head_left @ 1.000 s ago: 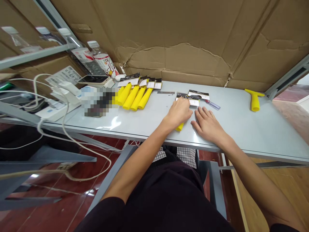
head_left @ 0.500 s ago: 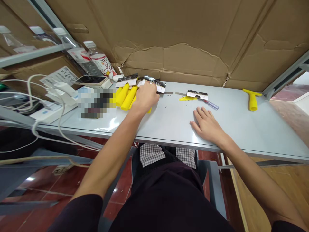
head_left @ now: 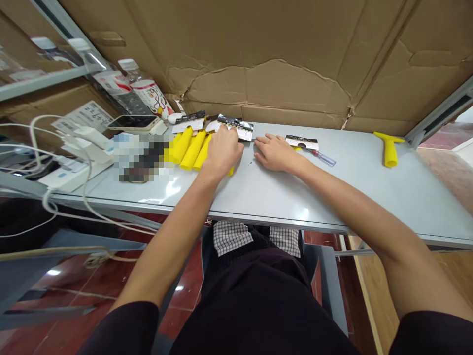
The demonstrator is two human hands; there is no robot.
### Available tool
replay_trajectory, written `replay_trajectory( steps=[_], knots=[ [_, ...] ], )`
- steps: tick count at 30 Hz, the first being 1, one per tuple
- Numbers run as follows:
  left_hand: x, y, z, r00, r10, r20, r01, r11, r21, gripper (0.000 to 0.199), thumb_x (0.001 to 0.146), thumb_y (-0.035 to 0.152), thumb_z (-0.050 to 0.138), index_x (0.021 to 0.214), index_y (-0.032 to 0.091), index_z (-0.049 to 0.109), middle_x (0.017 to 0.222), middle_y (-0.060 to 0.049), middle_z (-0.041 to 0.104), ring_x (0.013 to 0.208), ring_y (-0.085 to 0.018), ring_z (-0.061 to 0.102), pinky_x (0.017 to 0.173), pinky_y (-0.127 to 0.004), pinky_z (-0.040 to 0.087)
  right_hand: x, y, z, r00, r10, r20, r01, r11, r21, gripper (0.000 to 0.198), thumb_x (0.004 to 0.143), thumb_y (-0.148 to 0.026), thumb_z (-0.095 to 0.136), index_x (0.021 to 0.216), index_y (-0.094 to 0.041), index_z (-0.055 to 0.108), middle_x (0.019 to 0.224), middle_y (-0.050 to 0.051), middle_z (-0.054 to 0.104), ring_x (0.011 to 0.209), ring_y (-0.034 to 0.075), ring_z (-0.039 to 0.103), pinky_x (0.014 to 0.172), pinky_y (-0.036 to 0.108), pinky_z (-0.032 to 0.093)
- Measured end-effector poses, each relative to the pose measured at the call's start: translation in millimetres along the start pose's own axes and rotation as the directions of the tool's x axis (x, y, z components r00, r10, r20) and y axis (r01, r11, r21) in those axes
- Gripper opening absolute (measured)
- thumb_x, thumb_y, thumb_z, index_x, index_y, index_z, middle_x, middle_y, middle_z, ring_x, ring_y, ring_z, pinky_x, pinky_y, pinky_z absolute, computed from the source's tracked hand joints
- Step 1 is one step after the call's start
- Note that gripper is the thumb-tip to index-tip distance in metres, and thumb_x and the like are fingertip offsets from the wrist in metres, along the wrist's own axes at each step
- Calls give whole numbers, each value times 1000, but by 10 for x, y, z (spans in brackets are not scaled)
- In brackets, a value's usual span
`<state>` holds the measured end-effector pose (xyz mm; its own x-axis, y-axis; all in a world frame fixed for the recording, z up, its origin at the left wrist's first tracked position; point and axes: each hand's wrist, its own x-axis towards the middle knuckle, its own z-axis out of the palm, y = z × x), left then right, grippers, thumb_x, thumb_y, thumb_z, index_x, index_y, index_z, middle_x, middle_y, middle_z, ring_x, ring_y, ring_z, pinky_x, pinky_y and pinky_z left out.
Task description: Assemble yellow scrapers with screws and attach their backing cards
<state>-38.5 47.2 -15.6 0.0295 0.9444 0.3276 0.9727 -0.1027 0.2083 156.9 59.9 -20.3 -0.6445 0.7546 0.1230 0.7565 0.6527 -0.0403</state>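
Observation:
My left hand is closed, knuckles up, over the right end of a row of yellow plastic handles. Its fingers curl by a black-and-white packaging card; what they grip is hidden, though a bit of yellow shows below the hand. Just to the right, my right hand lies on the tabletop with fingers stretched toward the left hand, touching the surface near a tiny metal piece. Behind its wrist are another card and a screwdriver with a clear handle.
A T-shaped yellow handle stands apart at the right of the grey table. On the left are a phone, a power strip with white cables and plastic bottles. Cardboard walls the back.
My right hand has slid left and away from me, from in front of the screwdriver to beside my left hand, covering the thin metal strip and small bits there. My left hand stays put.

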Motion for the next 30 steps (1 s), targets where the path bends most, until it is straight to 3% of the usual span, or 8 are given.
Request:
replay_trajectory(
  steps=[5,13,19,23,24,25,28,30],
  knots=[
    [-28,-3,-36,999,34,-10,-33,999,35,40,96,23,52,128,11,73,132,-29,68,113,-45,67,98,-59,54,94,155,136,1000,-26,8,25,999,29,58,114,-45,35,148,-8,63,159,21,65,147,42,52,120,62,37],
    [-52,129,-11,993,42,107,-53,993,107,47,96,16,49,134,0,71,136,-36,66,116,-48,69,100,-60,55,-507,508,-38,1000,25,18,-24,999,-41,50,109,-39,44,134,-9,76,140,23,75,128,38,67,113,53,43],
    [-33,183,-48,983,6,181,-37,985,167,57,99,23,47,151,3,59,136,-34,70,121,-49,69,100,-60,57,-760,707,-116,996,68,-61,-68,998,-10,45,104,-35,54,130,-9,79,140,23,74,123,41,68,106,54,49],
    [-9,153,-67,981,-21,195,-15,984,180,57,100,31,52,152,8,58,130,-32,73,119,-48,70,99,-59,57,-1100,895,-365,975,159,-152,-151,986,67,39,106,-32,56,129,-13,82,133,16,79,120,29,69,101,41,50],
    [-10,151,-74,982,-26,188,-8,984,177,57,100,32,53,152,9,59,130,-31,73,119,-48,70,99,-59,57,-1227,965,-445,948,259,-183,-255,966,45,37,105,-32,59,128,-15,83,129,14,81,115,26,70,99,38,49],
    [-13,152,-83,984,-28,178,-3,986,169,56,100,33,54,151,11,59,130,-30,73,120,-48,70,99,-59,57,-1366,1047,-522,887,404,-224,-416,909,-4,34,104,-33,62,125,-17,84,126,12,83,112,24,71,95,37,47],
    [-34,171,-111,989,-45,142,24,989,146,54,100,37,57,149,14,63,131,-28,73,122,-48,70,100,-59,55,-1819,1358,-675,687,632,-357,-693,719,-61,58,109,-43,49,129,4,78,125,38,75,117,40,69,85,51,39],
    [-47,188,-127,992,-52,119,36,991,127,51,100,39,59,145,16,66,134,-27,71,124,-48,69,101,-59,54,-2087,1577,-694,528,790,-312,-848,505,-159,69,108,-55,48,137,3,74,129,40,72,121,43,69,81,52,35]
  ],
)
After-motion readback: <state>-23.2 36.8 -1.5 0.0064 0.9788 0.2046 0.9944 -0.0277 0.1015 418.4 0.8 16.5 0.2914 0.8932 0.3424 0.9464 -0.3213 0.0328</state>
